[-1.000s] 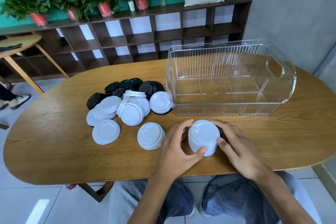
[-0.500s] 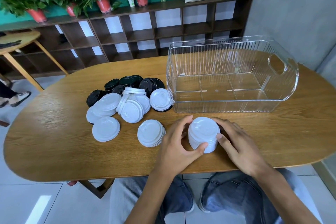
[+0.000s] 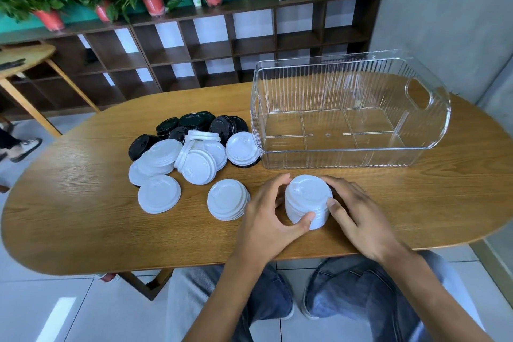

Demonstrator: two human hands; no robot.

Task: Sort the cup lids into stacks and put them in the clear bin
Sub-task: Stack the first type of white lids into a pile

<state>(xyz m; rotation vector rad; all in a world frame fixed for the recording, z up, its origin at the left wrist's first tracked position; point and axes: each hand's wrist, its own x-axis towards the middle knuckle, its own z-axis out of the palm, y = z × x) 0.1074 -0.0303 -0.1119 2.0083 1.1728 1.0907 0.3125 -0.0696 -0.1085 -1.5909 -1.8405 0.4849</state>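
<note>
While both hands grip it, the stack of white lids stands on the wooden table just in front of the clear bin. Left hand: fingers and thumb curled round the stack's left side. Right hand: fingers and thumb curled round its right side. A shorter white stack lies just left of the left hand. Loose white lids and black lids lie heaped beside the bin's left wall.

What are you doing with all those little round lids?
A person is sorting cup lids. Both hands, left hand and right hand, hold a tall stack of white lids on the wooden table. More white lids and black lids lie loose. The clear bin has no lids in it yet.
</note>
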